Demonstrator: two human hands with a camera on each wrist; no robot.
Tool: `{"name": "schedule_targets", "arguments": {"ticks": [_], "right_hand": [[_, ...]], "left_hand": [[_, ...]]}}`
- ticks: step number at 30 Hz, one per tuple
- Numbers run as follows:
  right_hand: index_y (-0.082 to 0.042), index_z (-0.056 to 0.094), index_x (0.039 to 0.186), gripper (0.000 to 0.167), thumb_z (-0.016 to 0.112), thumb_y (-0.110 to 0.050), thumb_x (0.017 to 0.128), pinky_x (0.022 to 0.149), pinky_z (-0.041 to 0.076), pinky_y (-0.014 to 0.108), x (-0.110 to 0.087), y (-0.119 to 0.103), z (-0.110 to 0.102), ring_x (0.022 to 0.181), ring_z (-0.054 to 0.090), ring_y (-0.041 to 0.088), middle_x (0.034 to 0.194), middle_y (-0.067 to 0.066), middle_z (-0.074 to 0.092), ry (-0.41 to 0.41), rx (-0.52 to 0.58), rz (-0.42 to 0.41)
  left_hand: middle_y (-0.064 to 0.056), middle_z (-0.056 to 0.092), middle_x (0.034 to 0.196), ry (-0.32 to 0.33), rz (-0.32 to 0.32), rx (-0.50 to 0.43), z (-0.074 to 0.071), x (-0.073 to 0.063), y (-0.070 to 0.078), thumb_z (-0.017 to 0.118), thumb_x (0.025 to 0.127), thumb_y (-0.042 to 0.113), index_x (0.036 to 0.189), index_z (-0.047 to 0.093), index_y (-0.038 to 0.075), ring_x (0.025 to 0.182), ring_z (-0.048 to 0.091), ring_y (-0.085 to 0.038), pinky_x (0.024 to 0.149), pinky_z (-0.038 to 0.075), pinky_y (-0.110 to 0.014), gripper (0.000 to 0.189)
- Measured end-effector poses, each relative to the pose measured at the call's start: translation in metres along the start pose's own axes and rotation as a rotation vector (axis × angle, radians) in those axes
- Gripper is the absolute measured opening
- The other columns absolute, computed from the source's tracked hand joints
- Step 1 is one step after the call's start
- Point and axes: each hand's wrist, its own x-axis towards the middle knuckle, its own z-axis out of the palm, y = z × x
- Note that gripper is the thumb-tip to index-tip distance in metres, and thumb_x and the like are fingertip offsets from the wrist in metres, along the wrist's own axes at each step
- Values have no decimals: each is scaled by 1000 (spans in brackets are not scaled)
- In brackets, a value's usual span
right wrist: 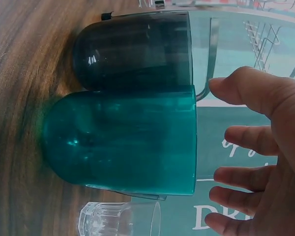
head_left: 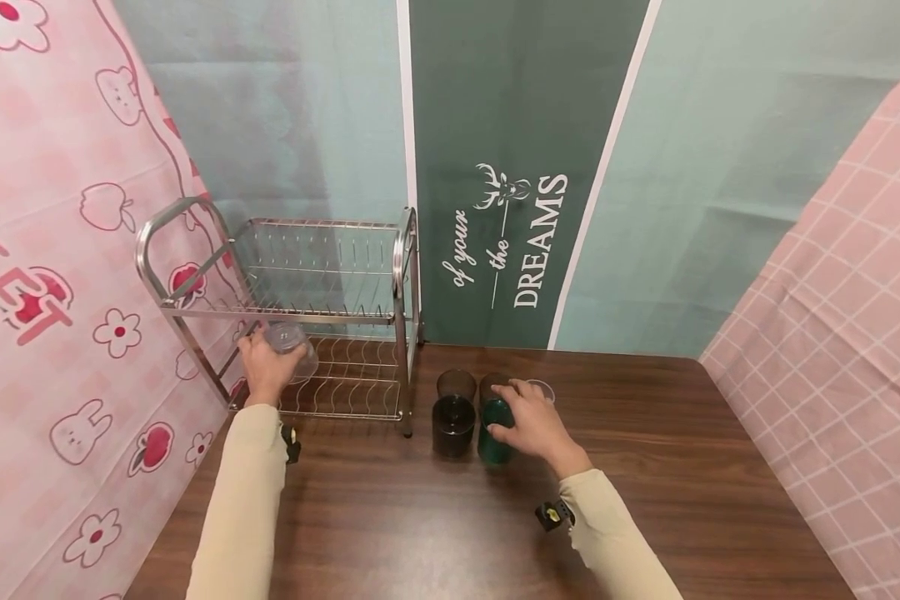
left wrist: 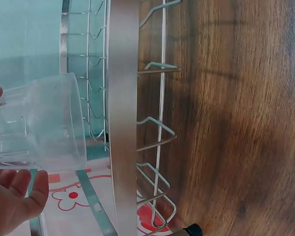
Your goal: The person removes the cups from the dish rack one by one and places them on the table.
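Note:
My left hand point(head_left: 268, 367) grips a clear cup point(head_left: 288, 340) near its base, mouth down, at the lower tier of the metal dish rack point(head_left: 330, 317). In the left wrist view the cup point(left wrist: 44, 123) hangs above the wire slots, apart from them. My right hand point(head_left: 531, 421) is just over a teal cup point(head_left: 495, 446). In the right wrist view its fingers are spread above that cup's rim and hold nothing. A dark grey cup point(head_left: 453, 429) stands upright beside the teal one. Behind them are another dark cup point(head_left: 456, 383) and, partly hidden by my hand, one more.
A clear faceted cup point(right wrist: 120, 219) stands near the teal one, mostly behind my right hand in the head view. The wooden table point(head_left: 390, 525) meets a green backdrop point(head_left: 487, 317) at the back. Patterned pink cloths point(head_left: 60, 375) hang at both sides.

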Motion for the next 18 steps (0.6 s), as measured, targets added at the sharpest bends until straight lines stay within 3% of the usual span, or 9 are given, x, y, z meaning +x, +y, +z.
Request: {"name": "schedule_targets", "arguments": {"ticks": [4, 11, 18], "right_hand": [[-8, 55, 128, 61, 74, -34, 76, 87, 35, 61, -2, -2, -1, 117, 42, 41, 129, 23, 46, 4, 12, 7], [-7, 54, 129, 63, 74, -34, 76, 89, 35, 60, -8, -3, -3, 116, 44, 41, 127, 25, 47, 8, 53, 31], [-7, 54, 129, 62, 75, -32, 76, 89, 35, 60, -14, -4, -9, 117, 43, 40, 127, 26, 47, 21, 74, 42]], "left_hand": [[-31, 34, 120, 15, 7, 12, -1, -6, 5, 79, 68, 20, 130, 40, -11, 108, 38, -44, 93, 32, -50, 79], [-28, 35, 120, 13, -47, -21, -11, -23, 23, 80, 65, 20, 125, 44, -8, 110, 36, -41, 92, 30, -50, 75], [-27, 39, 117, 4, -33, -28, -17, -37, 34, 81, 64, 20, 122, 42, -7, 108, 38, -41, 92, 31, -51, 75]]}}
